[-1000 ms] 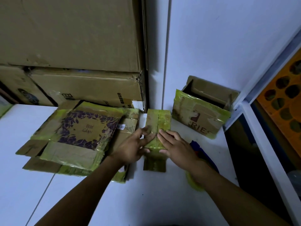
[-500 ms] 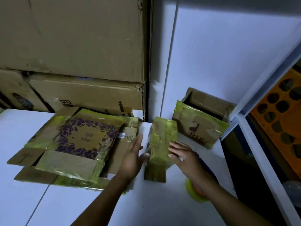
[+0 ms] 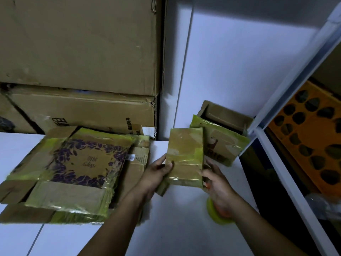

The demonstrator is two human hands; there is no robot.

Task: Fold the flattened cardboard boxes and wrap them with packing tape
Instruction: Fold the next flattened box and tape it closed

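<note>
small box (image 3: 185, 156): being held upright over the surface (image 3: 175, 233), all taped up in greenish wrap
left hand (image 3: 156, 174): being wrapped round its left edge, thumb on the front
right hand (image 3: 215, 183): fingers being curled onto its lower right edge
tape roll (image 3: 212, 211): being half hidden under the right wrist
stack (image 3: 73, 172): flat taped boxes lying just left
</note>
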